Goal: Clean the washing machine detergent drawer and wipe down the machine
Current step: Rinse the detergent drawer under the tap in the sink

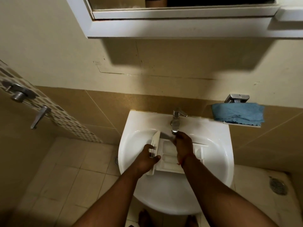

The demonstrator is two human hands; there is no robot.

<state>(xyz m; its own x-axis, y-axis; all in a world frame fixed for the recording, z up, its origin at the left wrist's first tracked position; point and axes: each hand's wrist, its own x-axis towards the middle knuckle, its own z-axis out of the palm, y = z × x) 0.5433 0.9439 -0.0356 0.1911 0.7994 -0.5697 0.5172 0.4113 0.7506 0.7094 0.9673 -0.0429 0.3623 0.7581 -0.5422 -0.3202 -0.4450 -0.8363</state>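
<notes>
The drawer (170,157) lies in the sink (218,161), out of the machine. The left hand (148,158) grips its front; the right hand (182,144), over it below the tap (176,122), I can't tell. Rinsing seems underway; wiping the machine remains, cloth (237,113) right of the tap

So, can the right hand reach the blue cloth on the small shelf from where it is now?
Probably yes. The right hand is under the faucet, over the detergent drawer, and seems to hold nothing. The blue cloth lies on that same side, with nothing between them.
</notes>
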